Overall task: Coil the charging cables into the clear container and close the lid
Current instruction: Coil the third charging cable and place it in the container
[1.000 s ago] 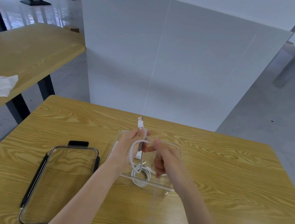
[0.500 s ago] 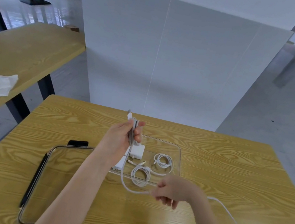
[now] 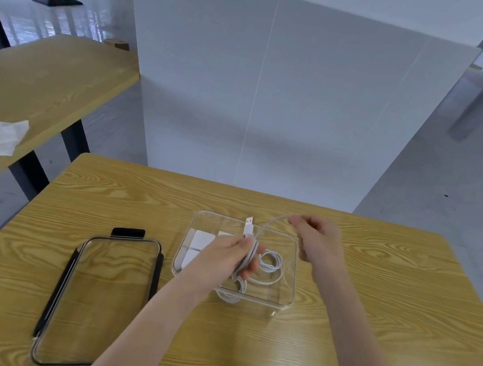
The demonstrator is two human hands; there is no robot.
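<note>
Left hand (image 3: pixel 228 256): fingers wrapped round white cable (image 3: pixel 248 256) loops, plug end up toward 12 o'clock. Right hand (image 3: pixel 318 243), at 2 o'clock from it: fingertips pinched on the cable's free run. Both over the clear container (image 3: pixel 285 303), coiled cables inside. Lid (image 3: pixel 103 300) flat at 9 o'clock on the wooden table (image 3: pixel 374 303).

The surface (image 3: pixel 374 303) is yellow wood grain. Cables (image 3: pixel 271 260) and chargers (image 3: pixel 201 240) are white, the container (image 3: pixel 285 300) clear, the lid (image 3: pixel 103 297) clear with black clips.
</note>
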